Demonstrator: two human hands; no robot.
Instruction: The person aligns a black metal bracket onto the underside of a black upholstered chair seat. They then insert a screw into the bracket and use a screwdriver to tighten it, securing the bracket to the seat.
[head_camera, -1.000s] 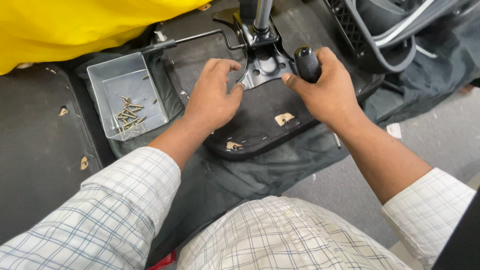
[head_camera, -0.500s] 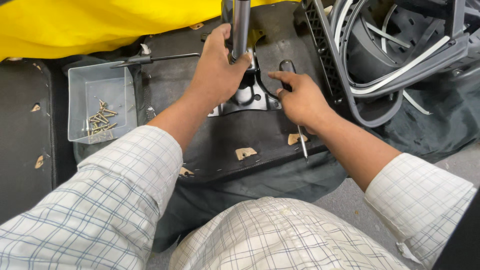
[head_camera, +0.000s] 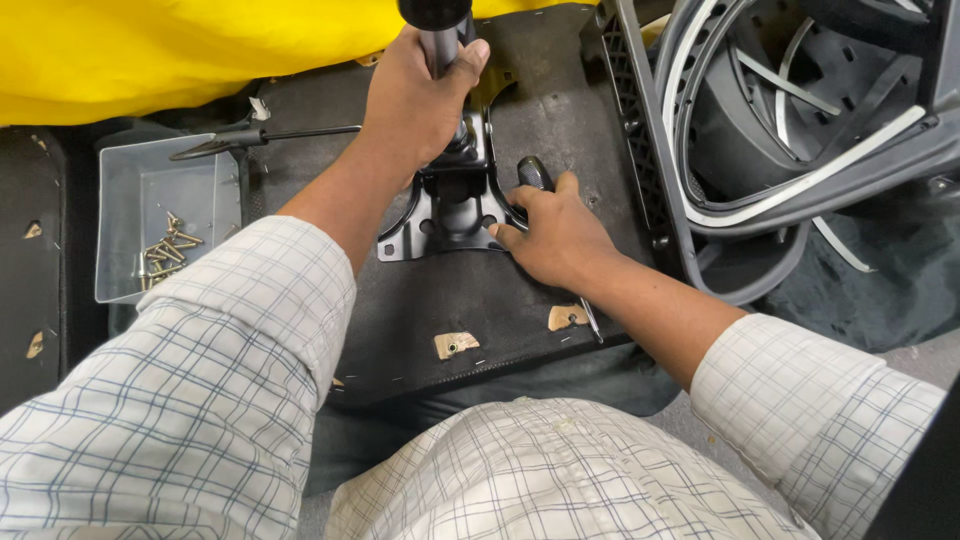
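Chair underside (head_camera: 540, 300) at centre, bearing a black metal plate (head_camera: 440, 215). Upright post (head_camera: 440, 40) is clasped by the left hand (head_camera: 415, 100) at twelve o'clock; screwdriver (head_camera: 535, 175) is gripped by the right hand (head_camera: 555, 235). Screw tray (head_camera: 130, 190) at nine o'clock.

Evenly lit, fairly bright, diffuse light from overhead; no hard shadows anywhere. Soft shade only under the left hand (head_camera: 415, 95) and beneath the right hand (head_camera: 555, 235), falling on the black seat pad (head_camera: 440, 300). Yellow cover (head_camera: 180, 50) at far left strongly saturated, close to overexposed near its top edge. Mild glare on the metal bracket (head_camera: 440, 215) and along the pale strips of the chair frame (head_camera: 800, 170) at far right. Dark fabrics low in detail, nearly crushed to black. Sharp focus across the middle; checked sleeves (head_camera: 180, 400) nearest the camera slightly soft. Slight wide-angle stretching toward the corners. Screws in the clear tray (head_camera: 125, 190) small but distinct.
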